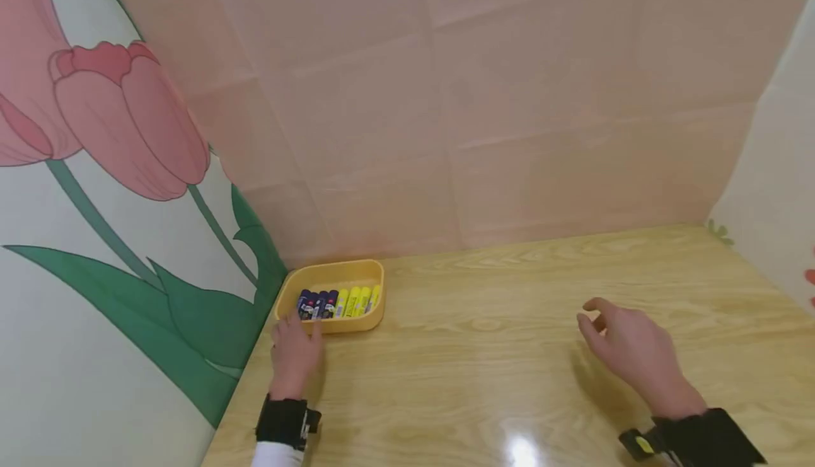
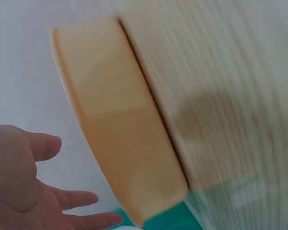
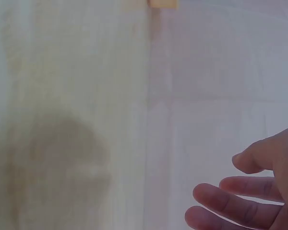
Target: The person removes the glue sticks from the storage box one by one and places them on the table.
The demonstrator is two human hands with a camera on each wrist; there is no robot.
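Observation:
A shallow yellow-orange tray (image 1: 376, 320) stands at the back left of the table, holding a row of small cylindrical sticks. Some of them are dark navy sticks (image 1: 321, 303), and to their right lie bright yellow sticks (image 1: 353, 301). My left hand (image 1: 296, 354) is at the tray's front left, fingers spread toward its rim. In the left wrist view, the tray's side wall (image 2: 120, 120) is right beside the extended fingers (image 2: 79, 199), and the hand holds nothing. Over the right part of the table hovers my right hand (image 1: 633, 350), its fingers loosely bent and holding nothing.
A wood-grain table (image 1: 458, 368) spreads across the front. Behind it hangs a creased pinkish sheet (image 1: 446, 113). On the left a panel with printed tulips (image 1: 127, 120) borders the tray, and a pale panel (image 1: 777, 191) edges the right side.

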